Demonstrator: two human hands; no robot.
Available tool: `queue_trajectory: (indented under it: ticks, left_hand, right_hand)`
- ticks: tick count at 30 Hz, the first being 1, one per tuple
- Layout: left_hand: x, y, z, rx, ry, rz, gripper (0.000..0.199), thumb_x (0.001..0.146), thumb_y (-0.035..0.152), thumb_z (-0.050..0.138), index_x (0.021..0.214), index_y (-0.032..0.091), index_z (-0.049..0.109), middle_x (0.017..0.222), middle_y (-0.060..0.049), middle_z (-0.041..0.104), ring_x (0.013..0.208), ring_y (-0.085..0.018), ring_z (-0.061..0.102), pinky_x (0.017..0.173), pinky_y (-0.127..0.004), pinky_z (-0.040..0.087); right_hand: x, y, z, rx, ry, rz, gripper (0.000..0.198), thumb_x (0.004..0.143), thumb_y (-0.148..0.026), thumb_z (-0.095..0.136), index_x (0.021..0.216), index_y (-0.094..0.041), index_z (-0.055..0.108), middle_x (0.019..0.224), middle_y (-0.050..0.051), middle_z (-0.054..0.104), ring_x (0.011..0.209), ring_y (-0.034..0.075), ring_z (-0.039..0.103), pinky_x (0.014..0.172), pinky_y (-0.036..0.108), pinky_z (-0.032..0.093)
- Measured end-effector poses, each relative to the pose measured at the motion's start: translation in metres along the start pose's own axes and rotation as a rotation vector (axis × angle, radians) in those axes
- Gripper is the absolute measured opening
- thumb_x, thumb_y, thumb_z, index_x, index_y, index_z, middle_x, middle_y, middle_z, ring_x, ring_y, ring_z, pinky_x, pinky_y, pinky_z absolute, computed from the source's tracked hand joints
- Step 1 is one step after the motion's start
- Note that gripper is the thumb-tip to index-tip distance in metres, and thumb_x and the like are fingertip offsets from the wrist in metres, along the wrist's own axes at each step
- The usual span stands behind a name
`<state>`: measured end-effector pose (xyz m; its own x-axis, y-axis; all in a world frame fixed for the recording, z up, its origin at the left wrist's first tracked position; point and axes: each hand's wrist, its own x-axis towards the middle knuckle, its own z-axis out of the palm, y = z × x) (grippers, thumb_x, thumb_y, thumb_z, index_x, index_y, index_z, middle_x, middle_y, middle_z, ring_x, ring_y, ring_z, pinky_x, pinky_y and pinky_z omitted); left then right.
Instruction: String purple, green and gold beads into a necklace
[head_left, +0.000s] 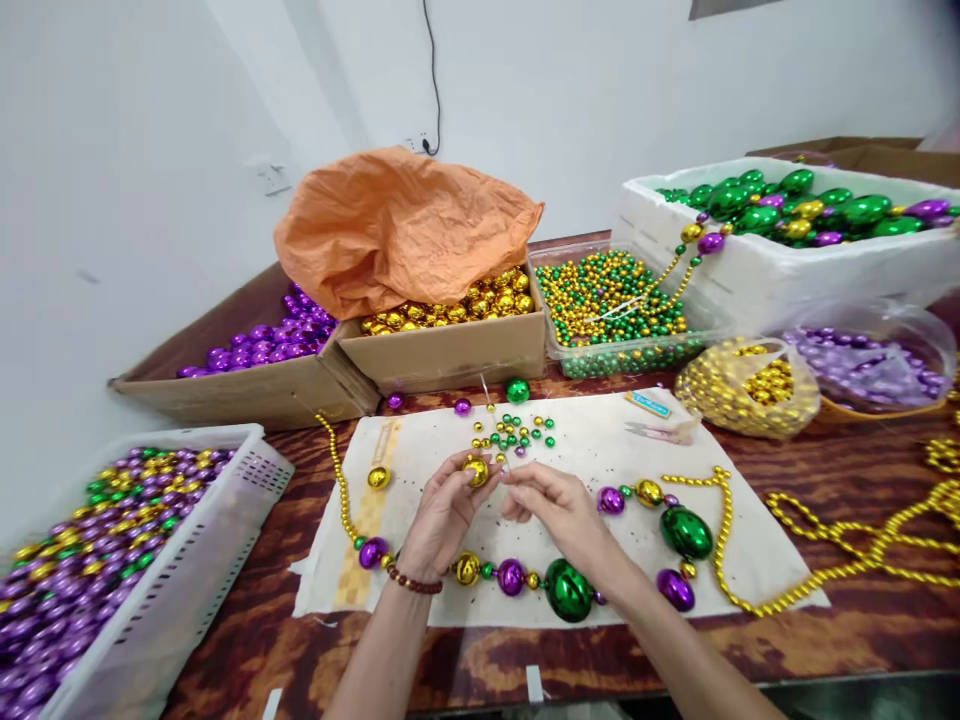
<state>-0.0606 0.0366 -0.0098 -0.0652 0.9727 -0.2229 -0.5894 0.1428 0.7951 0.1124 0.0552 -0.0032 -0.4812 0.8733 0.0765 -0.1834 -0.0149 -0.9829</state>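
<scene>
My left hand (pixel 444 510), with a brown bead bracelet on its wrist, holds a shiny gold bead (pixel 476 471) between thumb and fingers. Close beside it, my right hand (pixel 551 508) is closed in a pinch; a thin, needle-like sliver shows near its fingertips, too small to be sure of. Under my hands lies a white cloth (pixel 600 450). A string of beads curves across it, with a large green bead (pixel 568 590), a purple bead (pixel 511 577) and another green bead (pixel 686 533). Small loose green and gold beads (pixel 517 436) lie just beyond my fingers.
Boxes of purple beads (pixel 259 345) and gold beads (pixel 480 300) stand behind, under an orange bag (pixel 405 225). A white basket (pixel 247 470) is at left. A clear tub (pixel 570 350), foam box (pixel 795 275), bead bags (pixel 742 390) and small scissors (pixel 660 431) are at right.
</scene>
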Motion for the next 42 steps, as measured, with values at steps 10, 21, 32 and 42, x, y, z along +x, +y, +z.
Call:
queue_trajectory:
  ticks: [10, 21, 32, 42]
  left_hand:
    - [0.007, 0.020, 0.015, -0.163, 0.022, 0.028, 0.028, 0.086, 0.031, 0.060, 0.111, 0.019, 0.062, 0.120, -0.009, 0.064, 0.105, -0.023, 0.064, 0.094, -0.039, 0.050]
    - [0.006, 0.025, 0.020, -0.201, 0.041, 0.084, 0.027, 0.086, 0.028, 0.061, 0.111, 0.019, 0.062, 0.121, -0.008, 0.063, 0.102, -0.021, 0.064, 0.094, -0.037, 0.051]
    - [-0.001, 0.022, 0.027, -0.140, 0.020, 0.148, 0.029, 0.086, 0.026, 0.060, 0.114, 0.021, 0.059, 0.117, -0.007, 0.064, 0.106, -0.024, 0.063, 0.099, -0.042, 0.046]
    - [-0.019, 0.022, 0.025, -0.060, 0.032, 0.181, 0.034, 0.086, 0.024, 0.061, 0.119, 0.021, 0.058, 0.123, -0.009, 0.061, 0.108, -0.026, 0.062, 0.099, -0.045, 0.045]
  right_hand:
    - [-0.050, 0.038, 0.006, -0.168, 0.108, 0.089, 0.028, 0.091, -0.040, 0.051, 0.094, -0.018, 0.069, 0.064, 0.003, 0.066, 0.057, 0.019, 0.064, 0.056, 0.028, 0.052]
    - [-0.054, 0.035, 0.006, -0.223, 0.129, 0.094, 0.033, 0.090, -0.044, 0.050, 0.094, -0.019, 0.070, 0.059, 0.003, 0.064, 0.055, 0.020, 0.062, 0.054, 0.030, 0.052]
    - [-0.050, 0.034, 0.012, -0.219, 0.125, 0.086, 0.031, 0.092, -0.043, 0.047, 0.090, -0.019, 0.067, 0.061, 0.003, 0.064, 0.055, 0.018, 0.062, 0.054, 0.027, 0.051]
    - [-0.039, 0.033, 0.019, -0.298, 0.055, 0.075, 0.028, 0.096, -0.036, 0.041, 0.092, -0.019, 0.063, 0.059, 0.000, 0.058, 0.052, 0.016, 0.058, 0.052, 0.025, 0.045]
